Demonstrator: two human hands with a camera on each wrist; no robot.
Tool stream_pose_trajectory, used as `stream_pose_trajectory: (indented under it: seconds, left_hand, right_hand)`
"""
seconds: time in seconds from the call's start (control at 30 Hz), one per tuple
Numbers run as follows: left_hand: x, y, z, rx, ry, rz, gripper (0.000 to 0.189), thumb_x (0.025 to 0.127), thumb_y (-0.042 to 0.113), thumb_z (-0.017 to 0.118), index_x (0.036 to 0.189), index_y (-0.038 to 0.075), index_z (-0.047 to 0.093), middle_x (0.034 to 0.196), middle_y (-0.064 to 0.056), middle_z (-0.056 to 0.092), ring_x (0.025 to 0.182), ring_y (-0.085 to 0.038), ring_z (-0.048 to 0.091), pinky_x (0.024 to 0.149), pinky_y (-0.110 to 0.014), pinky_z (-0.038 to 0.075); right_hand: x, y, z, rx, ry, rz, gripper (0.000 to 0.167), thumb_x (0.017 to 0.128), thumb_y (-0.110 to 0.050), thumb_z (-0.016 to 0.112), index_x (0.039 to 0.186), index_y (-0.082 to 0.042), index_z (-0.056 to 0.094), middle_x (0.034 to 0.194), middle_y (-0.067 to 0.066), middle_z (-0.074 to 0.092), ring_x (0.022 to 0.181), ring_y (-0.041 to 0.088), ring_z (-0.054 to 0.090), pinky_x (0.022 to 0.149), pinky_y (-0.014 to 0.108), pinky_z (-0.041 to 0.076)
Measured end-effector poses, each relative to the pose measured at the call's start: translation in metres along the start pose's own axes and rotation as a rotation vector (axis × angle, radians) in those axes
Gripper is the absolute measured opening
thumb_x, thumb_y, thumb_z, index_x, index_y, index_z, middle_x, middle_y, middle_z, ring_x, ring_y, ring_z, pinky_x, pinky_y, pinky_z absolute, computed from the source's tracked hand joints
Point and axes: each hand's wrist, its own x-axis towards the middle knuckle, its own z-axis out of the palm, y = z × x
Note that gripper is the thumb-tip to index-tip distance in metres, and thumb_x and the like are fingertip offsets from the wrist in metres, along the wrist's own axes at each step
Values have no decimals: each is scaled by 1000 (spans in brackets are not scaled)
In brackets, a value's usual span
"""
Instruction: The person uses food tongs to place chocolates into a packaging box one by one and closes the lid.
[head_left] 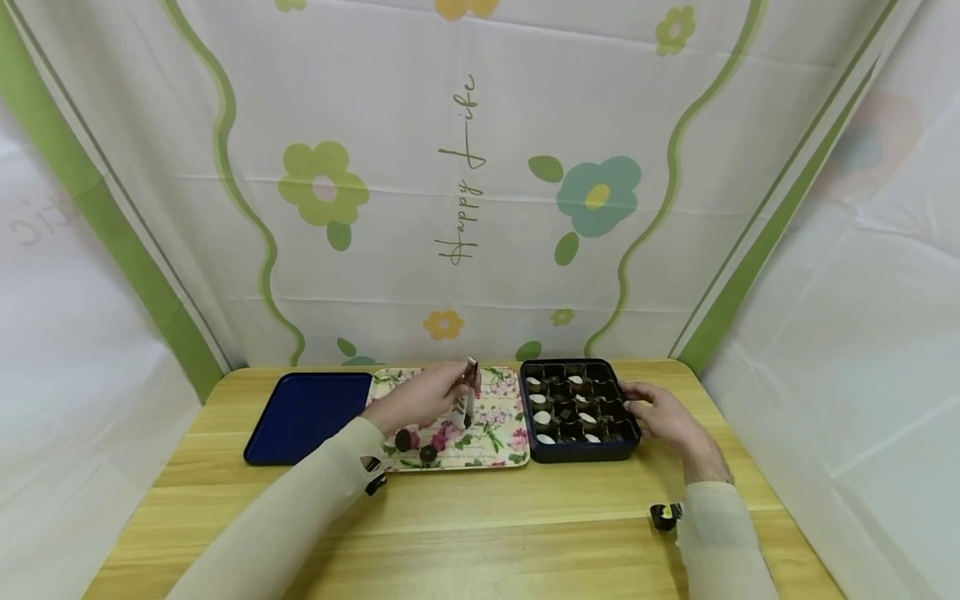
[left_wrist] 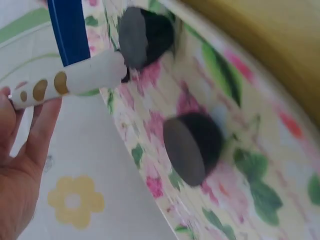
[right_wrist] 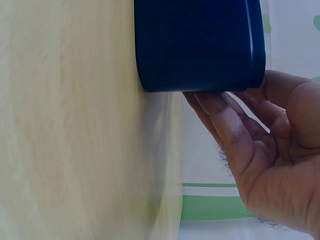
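Observation:
In the head view my left hand is above the floral tray. It grips a slim white utensil with gold ovals, held by one end. The utensil points down, its tip partly hidden behind a dark chocolate in the left wrist view. Another round chocolate lies beside that one on the tray. My right hand touches the right side of the dark blue box, fingertips against its wall. White and dark pieces sit in the box's compartments; several dark compartments are hard to make out.
A flat dark blue lid lies on the wooden table, left of the floral tray and meeting its edge. The box stands against the tray's right side. A printed white curtain hangs behind the table, with white fabric on both sides.

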Motion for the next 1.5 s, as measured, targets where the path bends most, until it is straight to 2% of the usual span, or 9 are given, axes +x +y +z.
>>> stream_pose_trajectory:
  seconds: [0.13, 0.27, 0.47, 0.7, 0.87, 1.07, 1.27, 1.37, 1.5]
  left_hand:
    - [7, 9, 5, 55, 51, 27, 13, 125, 16, 58, 125, 17, 71, 118, -2, 78, 101, -13, 73, 83, -31, 63]
    - [16, 24, 7, 15, 87, 62, 15, 123, 8, 60, 129, 11, 74, 123, -6, 81, 110, -19, 80, 90, -28, 69]
    - [43, 53, 12, 20, 122, 136, 17, 118, 1, 64, 130, 7, 75, 128, -10, 82, 123, -26, 82, 105, -30, 70]
    - [76, 86, 28, 36, 117, 205, 17, 119, 1, 64, 129, 12, 73, 124, -5, 80, 117, -19, 80, 94, -17, 66]
    - [97, 109, 41, 12, 112, 228, 17, 122, 5, 60, 129, 16, 71, 126, 0, 78, 119, -12, 78, 93, -15, 63]
    - [120, 132, 62, -27, 126, 241, 16, 124, 9, 57, 131, 16, 70, 130, -2, 78, 126, -14, 78, 98, -15, 63]
    - [135, 143, 87, -56, 180, 248, 16, 124, 11, 56, 134, 13, 70, 134, -3, 79, 124, -13, 80, 97, -13, 61]
    - [140, 143, 97, -61, 198, 247, 17, 124, 8, 56, 134, 14, 68, 134, -1, 78, 121, -10, 78, 94, -11, 59]
    - [142, 140, 106, -77, 194, 238, 18, 125, 9, 55, 135, 15, 68, 136, -2, 77, 120, -9, 77, 92, -10, 58]
  right_hand:
    - [1, 2, 0, 6, -5, 1, 56, 124, -6, 53, 177, 7, 42, 175, 47, 42, 54, 4, 38, 55, 25, 46]
    - [1, 2, 0, 13, -7, -4, 56, 124, -6, 53, 176, 7, 42, 175, 48, 42, 54, 4, 38, 55, 25, 46]
    - [0, 0, 0, 16, -10, -16, 55, 123, -5, 54, 175, 9, 43, 175, 48, 42, 55, 4, 38, 55, 26, 47]
    - [0, 0, 0, 4, -5, -15, 55, 122, -4, 56, 174, 8, 45, 173, 47, 45, 56, 5, 41, 55, 25, 47]
    - [0, 0, -1, -6, -2, -17, 54, 122, -4, 56, 174, 8, 46, 173, 47, 46, 55, 5, 42, 55, 25, 47]
    - [2, 1, -2, 2, -15, 0, 55, 123, -5, 54, 175, 7, 45, 174, 46, 46, 59, 7, 45, 57, 27, 50]
    - [2, 0, -3, -15, -24, 18, 54, 124, -7, 52, 175, 9, 43, 175, 43, 47, 88, 14, 62, 63, 29, 54]
    - [2, 1, -4, -20, -22, 14, 54, 124, -8, 51, 174, 11, 43, 174, 43, 48, 86, 14, 60, 63, 28, 53]
    - [2, 2, -3, -9, -19, 5, 53, 124, -8, 52, 173, 12, 45, 170, 42, 53, 69, 10, 50, 60, 27, 50]
